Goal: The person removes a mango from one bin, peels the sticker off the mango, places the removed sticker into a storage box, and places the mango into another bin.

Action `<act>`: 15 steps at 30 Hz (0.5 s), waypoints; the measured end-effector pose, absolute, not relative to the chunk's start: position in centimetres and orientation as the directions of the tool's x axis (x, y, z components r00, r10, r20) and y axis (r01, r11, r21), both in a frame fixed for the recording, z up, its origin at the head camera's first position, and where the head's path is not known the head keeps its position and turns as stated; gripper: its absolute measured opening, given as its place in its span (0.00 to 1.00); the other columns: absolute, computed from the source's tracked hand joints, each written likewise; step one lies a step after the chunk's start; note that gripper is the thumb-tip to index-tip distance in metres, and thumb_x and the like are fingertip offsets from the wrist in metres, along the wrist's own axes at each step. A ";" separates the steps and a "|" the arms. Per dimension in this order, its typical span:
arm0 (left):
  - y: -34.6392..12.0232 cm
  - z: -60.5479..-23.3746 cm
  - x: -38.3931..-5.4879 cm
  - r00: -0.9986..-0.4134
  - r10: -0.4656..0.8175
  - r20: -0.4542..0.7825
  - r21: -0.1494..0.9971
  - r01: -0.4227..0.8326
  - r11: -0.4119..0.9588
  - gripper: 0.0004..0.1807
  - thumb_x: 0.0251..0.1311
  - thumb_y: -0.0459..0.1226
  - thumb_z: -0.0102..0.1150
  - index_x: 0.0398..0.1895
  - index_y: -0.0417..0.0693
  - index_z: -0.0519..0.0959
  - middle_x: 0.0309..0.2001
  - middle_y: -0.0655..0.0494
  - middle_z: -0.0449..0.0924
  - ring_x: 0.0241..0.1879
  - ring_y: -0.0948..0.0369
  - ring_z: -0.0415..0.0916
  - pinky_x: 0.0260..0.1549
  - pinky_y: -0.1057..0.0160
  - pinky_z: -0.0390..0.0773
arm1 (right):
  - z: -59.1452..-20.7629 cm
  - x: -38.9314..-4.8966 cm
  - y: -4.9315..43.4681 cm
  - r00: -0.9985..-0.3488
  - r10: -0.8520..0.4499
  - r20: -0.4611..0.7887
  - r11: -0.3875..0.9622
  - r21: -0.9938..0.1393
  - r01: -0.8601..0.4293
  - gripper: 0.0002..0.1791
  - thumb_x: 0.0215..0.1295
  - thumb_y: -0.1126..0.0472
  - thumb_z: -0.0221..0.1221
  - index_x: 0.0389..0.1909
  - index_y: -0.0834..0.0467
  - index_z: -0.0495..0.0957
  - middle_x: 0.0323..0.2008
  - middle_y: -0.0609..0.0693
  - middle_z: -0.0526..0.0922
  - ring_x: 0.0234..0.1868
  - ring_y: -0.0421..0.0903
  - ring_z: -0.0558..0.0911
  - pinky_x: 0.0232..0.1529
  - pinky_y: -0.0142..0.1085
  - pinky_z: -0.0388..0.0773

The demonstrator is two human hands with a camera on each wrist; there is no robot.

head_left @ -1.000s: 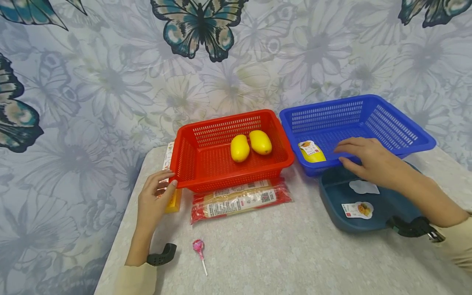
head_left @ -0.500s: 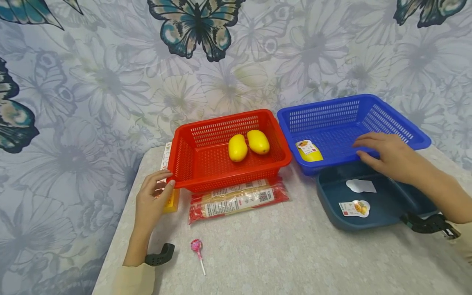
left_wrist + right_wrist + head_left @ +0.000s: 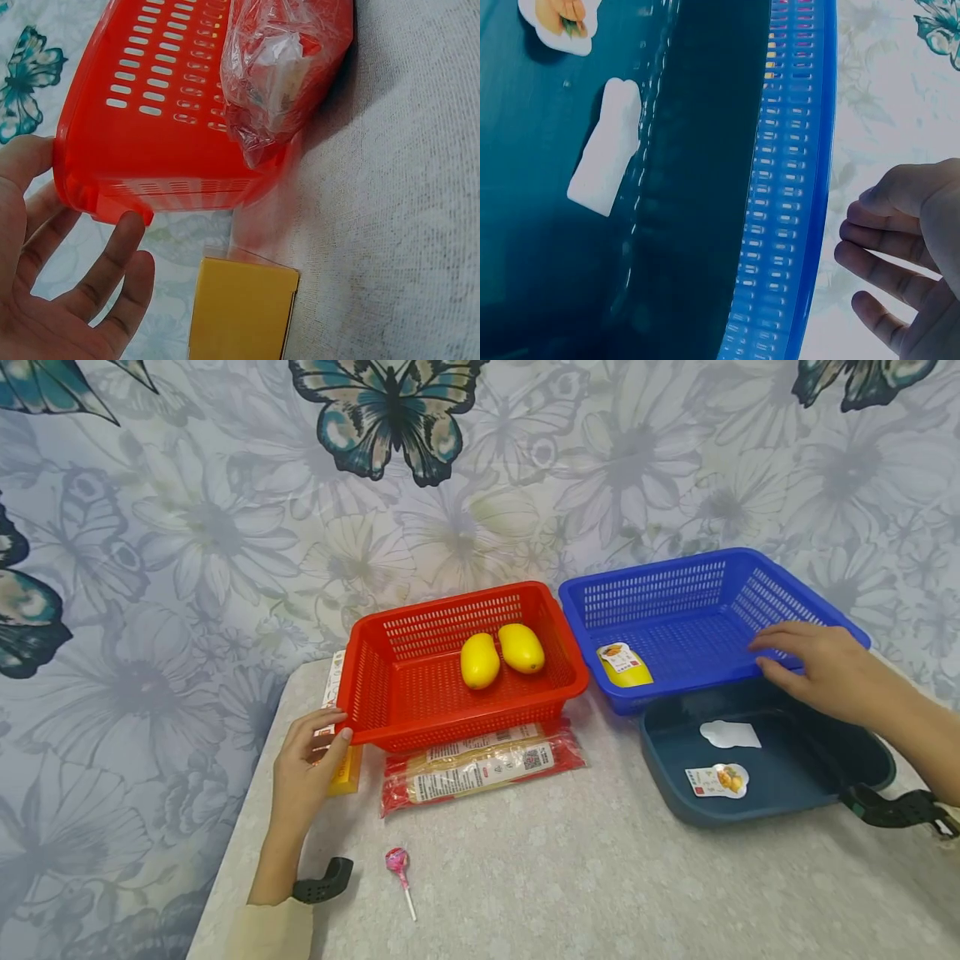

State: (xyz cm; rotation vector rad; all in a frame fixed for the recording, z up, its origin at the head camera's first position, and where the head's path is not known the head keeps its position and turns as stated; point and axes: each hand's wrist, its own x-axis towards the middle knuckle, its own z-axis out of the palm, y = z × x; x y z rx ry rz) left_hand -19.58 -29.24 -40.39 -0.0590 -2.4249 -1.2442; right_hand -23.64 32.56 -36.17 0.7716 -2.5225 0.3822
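My left hand [image 3: 303, 764] is at the front left corner of the red basket [image 3: 450, 727]; its thumb and fingers hold the rim [image 3: 67, 172]. Two yellow mangoes [image 3: 480, 662] lie side by side in that basket. My right hand [image 3: 832, 672], holding nothing, hovers over the front right part of the blue basket [image 3: 637, 585], its fingers loosely bent. A yellow mango [image 3: 636, 674] with a white label lies in the blue basket's front left corner. In front stands a dark teal basin [image 3: 712, 814] with two paper labels [image 3: 717, 781] on its floor.
Under the red basket's front edge lies a red and clear packet of noodles [image 3: 480, 772]. A yellow box [image 3: 345, 774] sits beside my left hand. A pink lollipop [image 3: 397, 862] lies near the front. A butterfly-patterned wall covering [image 3: 225, 527] rises behind the baskets.
My right hand has moved right along the blue basket's front side, showing more of the teal basin. My left hand stays at the red basket's corner. The view has shifted slightly.
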 end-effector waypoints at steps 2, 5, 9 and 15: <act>-29.8 -41.3 -20.1 -0.914 -0.152 0.376 0.769 0.216 0.601 0.19 0.69 0.42 0.61 0.61 0.50 0.79 0.63 0.59 0.72 0.49 0.57 0.76 0.48 0.75 0.74 | -36.1 -23.7 32.8 -0.739 -0.441 0.510 0.813 -0.123 -0.570 0.14 0.50 0.73 0.67 0.40 0.67 0.83 0.42 0.62 0.84 0.45 0.63 0.82 0.43 0.57 0.75; -30.4 -42.3 -20.7 -0.914 -0.155 0.375 0.768 0.213 0.604 0.19 0.68 0.44 0.61 0.61 0.55 0.79 0.63 0.63 0.72 0.50 0.60 0.76 0.48 0.75 0.74 | -36.1 -23.7 33.3 -0.767 -0.412 0.492 0.839 -0.125 -0.530 0.13 0.53 0.73 0.66 0.41 0.67 0.83 0.43 0.63 0.84 0.46 0.64 0.81 0.45 0.60 0.75; -30.6 -42.6 -20.9 -0.912 -0.147 0.382 0.772 0.228 0.593 0.19 0.68 0.45 0.62 0.61 0.57 0.79 0.63 0.65 0.72 0.50 0.61 0.76 0.48 0.74 0.75 | -35.9 -23.6 34.1 -0.810 -0.370 0.454 0.875 -0.124 -0.469 0.12 0.55 0.72 0.65 0.42 0.69 0.82 0.45 0.67 0.82 0.49 0.67 0.79 0.48 0.65 0.73; -30.6 -42.5 -20.8 -0.911 -0.147 0.386 0.768 0.229 0.598 0.19 0.68 0.45 0.62 0.60 0.57 0.79 0.63 0.65 0.72 0.50 0.61 0.76 0.48 0.74 0.75 | -35.9 -23.5 35.4 -0.856 -0.307 0.415 0.914 -0.124 -0.387 0.14 0.58 0.71 0.65 0.45 0.72 0.80 0.46 0.71 0.80 0.50 0.71 0.77 0.48 0.69 0.72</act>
